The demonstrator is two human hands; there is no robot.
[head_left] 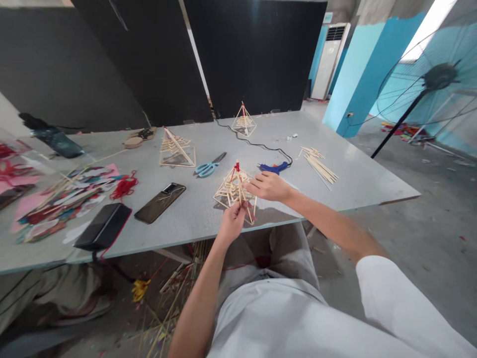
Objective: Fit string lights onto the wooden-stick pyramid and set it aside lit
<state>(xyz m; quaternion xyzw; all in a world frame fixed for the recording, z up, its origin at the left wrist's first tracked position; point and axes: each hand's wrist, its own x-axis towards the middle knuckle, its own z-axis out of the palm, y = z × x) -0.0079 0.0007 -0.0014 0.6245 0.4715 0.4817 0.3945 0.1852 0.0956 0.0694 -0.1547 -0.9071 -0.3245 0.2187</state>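
Note:
A small pyramid of thin wooden sticks, its tip bound with red thread, stands near the table's front edge. My left hand pinches the near side of this stick pyramid low down, between thumb and fingers. From the right, my right hand reaches to the pyramid's upper side, with its fingertips pressed together against the rungs. Whatever lies between those fingertips is too small to make out. Just behind the right hand lies a blue glue gun with a black cord. Scissors with light blue handles rest left of the pyramid.
Two more stick pyramids stand farther back, one at the left and one at the rear. Loose sticks lie at the right. A phone, a black box and red yarn are at the left.

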